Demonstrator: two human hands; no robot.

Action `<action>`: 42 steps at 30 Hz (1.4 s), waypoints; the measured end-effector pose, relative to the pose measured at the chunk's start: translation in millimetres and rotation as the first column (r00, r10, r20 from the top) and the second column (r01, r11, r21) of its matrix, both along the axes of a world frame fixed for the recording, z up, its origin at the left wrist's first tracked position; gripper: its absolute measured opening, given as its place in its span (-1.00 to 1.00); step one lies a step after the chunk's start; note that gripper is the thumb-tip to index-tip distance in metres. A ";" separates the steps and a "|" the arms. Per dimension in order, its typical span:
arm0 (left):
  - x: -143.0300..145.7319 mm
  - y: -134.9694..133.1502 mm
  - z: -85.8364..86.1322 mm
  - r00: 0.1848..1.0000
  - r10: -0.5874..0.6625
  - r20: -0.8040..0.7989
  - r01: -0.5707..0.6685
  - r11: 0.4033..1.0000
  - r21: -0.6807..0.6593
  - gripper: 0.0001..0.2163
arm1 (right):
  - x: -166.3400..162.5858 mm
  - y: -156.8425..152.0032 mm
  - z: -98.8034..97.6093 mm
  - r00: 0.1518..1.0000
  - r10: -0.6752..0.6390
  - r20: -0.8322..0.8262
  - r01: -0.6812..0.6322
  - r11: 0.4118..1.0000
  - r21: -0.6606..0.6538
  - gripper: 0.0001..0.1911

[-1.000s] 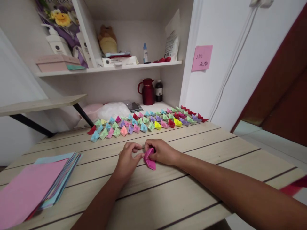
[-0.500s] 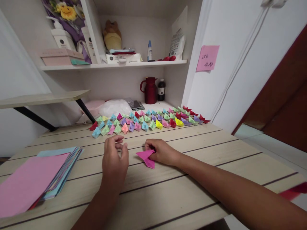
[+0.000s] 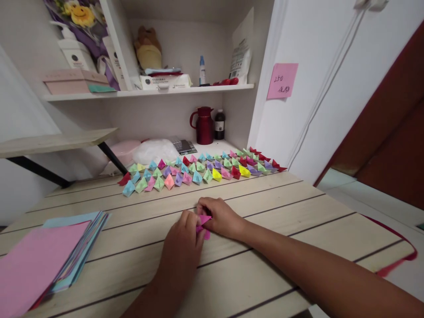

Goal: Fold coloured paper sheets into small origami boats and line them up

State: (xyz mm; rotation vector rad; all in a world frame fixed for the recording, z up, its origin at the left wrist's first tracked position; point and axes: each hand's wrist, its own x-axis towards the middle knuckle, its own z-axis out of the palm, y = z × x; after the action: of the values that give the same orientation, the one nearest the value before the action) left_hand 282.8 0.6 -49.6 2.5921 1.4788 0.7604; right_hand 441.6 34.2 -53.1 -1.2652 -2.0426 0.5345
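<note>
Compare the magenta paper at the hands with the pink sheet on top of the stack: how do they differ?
The magenta paper is folded; the pink sheet lies flat.
The magenta paper is a deeper colour; the pink sheet is paler.
The magenta paper is in the left hand; the pink sheet is untouched.
Both are pinkish paper.

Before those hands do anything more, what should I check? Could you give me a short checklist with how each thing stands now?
1. Left hand gripping the pink paper: ok.
2. Right hand at the paper too: ok, at its right side.
3. Pink paper folded evenly: cannot tell, the hands hide part of it.
4. Paper boats apart from the hands: ok, they stand farther back.
5. Stack of sheets apart from the hands: ok, off to the left.
</note>
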 end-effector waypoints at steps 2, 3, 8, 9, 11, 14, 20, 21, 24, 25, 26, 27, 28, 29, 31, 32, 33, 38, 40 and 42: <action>-1.9 2.2 1.5 0.999 0.012 -0.033 -0.012 1.000 -0.020 -0.94 | -0.1 -0.1 -1.2 1.000 -0.001 0.008 0.001 1.000 0.009 -0.89; -3.2 3.8 2.6 0.999 0.014 -0.052 -0.015 1.000 -0.023 -0.94 | -0.1 -0.2 -1.8 1.000 -0.003 0.013 0.002 1.000 0.011 -0.88; -10.8 14.3 5.6 0.980 -0.060 -0.192 0.057 0.998 -0.022 -0.88 | -0.8 -2.0 -2.2 1.000 -0.001 0.023 0.001 1.000 0.014 -0.85; -12.6 16.0 5.0 0.971 -0.085 -0.225 0.084 0.996 -0.015 -0.87 | -0.8 -2.7 -1.5 1.000 -0.001 0.019 0.000 1.000 0.016 -0.86; -16.7 18.3 2.3 0.953 -0.116 -0.279 0.123 0.992 0.009 -0.86 | 0.3 -4.0 0.3 1.000 0.007 0.006 -0.007 1.000 0.018 -0.86; -24.6 19.4 -4.8 0.951 -0.114 -0.286 0.141 0.987 0.077 -0.86 | 5.2 -4.2 2.7 0.999 0.043 -0.009 -0.043 0.999 0.010 -0.81; -34.3 20.6 -15.3 0.966 -0.144 -0.213 0.178 0.973 0.150 -0.82 | 15.0 -0.4 1.5 0.997 0.070 -0.043 -0.070 0.997 -0.011 -0.77; -34.2 20.9 -15.0 0.970 -0.139 -0.201 0.167 0.977 0.132 -0.82 | 15.1 0.0 1.1 0.996 0.061 -0.065 -0.062 0.998 -0.015 -0.78; -33.5 21.3 -10.3 0.984 -0.128 -0.125 0.131 0.991 0.015 -0.86 | 14.0 0.7 1.2 0.989 0.036 -0.146 -0.044 0.997 -0.057 -0.80; -33.7 21.3 -7.9 0.989 -0.121 -0.082 0.119 0.992 -0.034 -0.88 | 13.7 1.2 1.5 0.985 0.028 -0.171 -0.041 0.996 -0.077 -0.81; -34.2 21.2 -5.4 0.994 -0.104 -0.033 0.100 0.991 -0.085 -0.88 | 13.6 1.8 2.0 0.981 0.019 -0.192 -0.037 0.995 -0.095 -0.81; -35.2 21.2 -3.1 0.997 -0.070 0.022 0.073 0.988 -0.137 -0.88 | 13.6 2.6 2.5 0.977 0.007 -0.214 -0.032 0.993 -0.115 -0.82; -36.4 21.2 -1.3 0.996 -0.019 0.082 0.034 0.982 -0.187 -0.86 | 13.9 3.6 2.9 0.970 -0.007 -0.242 -0.029 0.990 -0.142 -0.85; -37.9 21.4 -0.1 0.988 0.044 0.147 -0.008 0.973 -0.232 -0.84 | 14.3 4.7 3.4 0.960 -0.022 -0.279 -0.030 0.983 -0.180 -0.89; -41.0 22.6 0.1 0.943 0.170 0.287 -0.084 0.953 -0.291 -0.79 | 14.9 6.8 4.7 0.920 -0.057 -0.389 -0.059 0.958 -0.280 -0.97; -42.3 23.6 -0.7 0.910 0.211 0.358 -0.103 0.948 -0.300 -0.77 | 15.0 7.4 5.7 0.883 -0.084 -0.461 -0.083 0.940 -0.331 -0.94; -43.3 24.9 -1.6 0.875 0.233 0.425 -0.111 0.950 -0.292 -0.75 | 14.9 7.8 7.0 0.835 -0.121 -0.537 -0.109 0.920 -0.377 -0.89; -40.3 35.0 1.1 0.712 0.261 0.652 -0.024 0.937 -0.349 -0.55 | 12.0 5.1 15.2 0.567 -0.300 -0.767 -0.223 0.841 -0.494 -0.68; -36.1 40.6 6.7 0.604 0.380 0.701 0.022 0.871 -0.491 -0.57 | 11.1 4.1 17.2 0.529 -0.307 -0.791 -0.248 0.836 -0.490 -0.69; -32.0 47.0 12.5 0.516 0.468 0.717 0.035 0.825 -0.564 -0.61 | 11.4 4.5 18.0 0.539 -0.297 -0.788 -0.219 0.854 -0.471 -0.72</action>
State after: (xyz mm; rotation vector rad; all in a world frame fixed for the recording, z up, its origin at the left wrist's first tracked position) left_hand 250.8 47.7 -37.1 1.2637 1.3852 1.1906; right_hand 453.0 38.8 -35.1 -0.9902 -1.0198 1.4472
